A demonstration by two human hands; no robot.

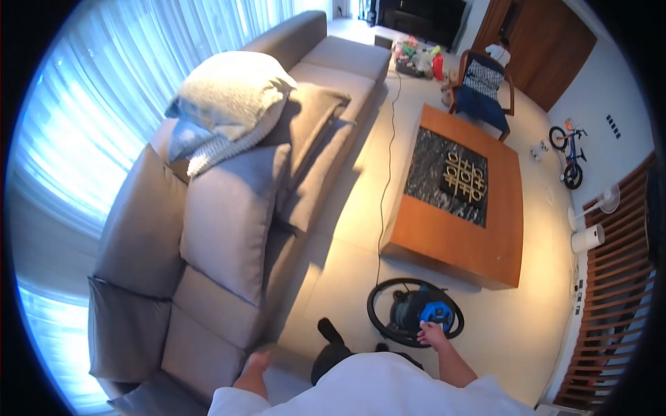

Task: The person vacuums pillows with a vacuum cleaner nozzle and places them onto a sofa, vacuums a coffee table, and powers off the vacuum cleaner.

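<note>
A black and blue canister vacuum cleaner (404, 310) stands on the floor in front of me, its black hose (372, 313) curled in a loop around it. My right hand (431, 335) hangs over its blue top with the fingers loosely bent and apart, holding nothing that I can see. Whether it touches the vacuum cannot be made out. Low beside the grey sofa (215, 305) is my left hand (258, 362), smeared by motion, so its fingers do not show clearly.
A thin cord (386, 177) runs along the floor between the sofa and a wooden coffee table (444, 243). Cushions (232, 90) are piled on the sofa. Farther off are an armchair (479, 104), a heap of toys (416, 59), a person (498, 53) and a small bicycle (571, 154).
</note>
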